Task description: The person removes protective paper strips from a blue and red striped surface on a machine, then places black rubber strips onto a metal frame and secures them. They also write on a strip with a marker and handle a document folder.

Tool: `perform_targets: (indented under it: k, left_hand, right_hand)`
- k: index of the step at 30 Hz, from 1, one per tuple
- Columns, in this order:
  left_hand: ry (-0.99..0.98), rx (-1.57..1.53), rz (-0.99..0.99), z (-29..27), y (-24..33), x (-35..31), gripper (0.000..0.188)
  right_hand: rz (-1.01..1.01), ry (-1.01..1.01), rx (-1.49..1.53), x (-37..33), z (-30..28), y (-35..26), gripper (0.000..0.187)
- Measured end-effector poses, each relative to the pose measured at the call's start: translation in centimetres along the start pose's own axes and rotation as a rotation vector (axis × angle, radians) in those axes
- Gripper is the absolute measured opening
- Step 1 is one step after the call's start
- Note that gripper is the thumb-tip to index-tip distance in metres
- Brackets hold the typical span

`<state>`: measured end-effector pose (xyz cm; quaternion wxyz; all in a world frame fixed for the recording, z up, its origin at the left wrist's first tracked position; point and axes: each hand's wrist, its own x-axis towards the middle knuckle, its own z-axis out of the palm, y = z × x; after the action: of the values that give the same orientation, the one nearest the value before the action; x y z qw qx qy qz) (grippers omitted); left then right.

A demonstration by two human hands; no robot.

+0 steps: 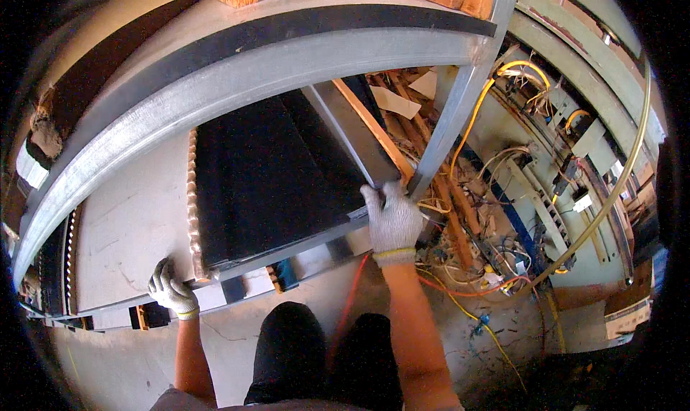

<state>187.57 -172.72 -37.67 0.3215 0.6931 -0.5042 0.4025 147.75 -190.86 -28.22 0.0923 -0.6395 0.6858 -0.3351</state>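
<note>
My left hand [171,290], in a pale knit glove, is curled over the near edge of a flat grey panel [133,210]. A wavy copper-coloured edge strip [192,202] borders that panel just to the right of the hand. Beyond the strip lies a wide black sheet [251,181]. My right hand [394,223], gloved likewise, grips the near right corner of the metal frame [352,213] around the black sheet. A thin metal rail [341,134] runs away from its fingertips. The fingers' undersides are hidden at both hands.
A galvanized steel beam [259,66] crosses above the panels and meets a slanted steel post [460,116] at right. Wooden strips [460,210], yellow cable [471,127] and loose wires clutter the right side. An orange-red cord [474,290] lies on the concrete floor [237,346].
</note>
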Motion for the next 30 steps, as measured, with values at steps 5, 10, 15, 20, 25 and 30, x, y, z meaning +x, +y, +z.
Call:
perform_targets:
  k: [5,10,15,20,25,30]
  left_hand:
    - [-0.014,-0.055,0.05,0.8,0.4,0.0,0.047]
    - [-0.009,-0.011,0.052,0.6,0.2,-0.2,0.045]
    - [-0.014,-0.011,0.038,0.4,-0.1,-0.3,0.046]
    - [-0.02,0.012,0.027,0.4,0.4,-0.2,0.046]
    - [-0.013,-0.028,0.023,0.3,0.8,0.1,0.042]
    - [0.003,-0.009,0.042,0.5,0.5,-0.2,0.037]
  right_hand:
    - [-0.255,0.268,-0.201,5.5,0.3,0.8,0.023]
    - [-0.283,0.275,-0.183,2.6,1.7,1.2,0.029]
    - [-0.387,0.142,-0.182,2.2,3.2,3.6,0.046]
    - [-0.479,0.055,-0.254,3.1,3.7,4.5,0.04]
    - [-0.483,0.086,-0.284,2.9,4.4,5.0,0.038]
    - [-0.506,0.141,-0.364,2.3,4.7,4.1,0.035]
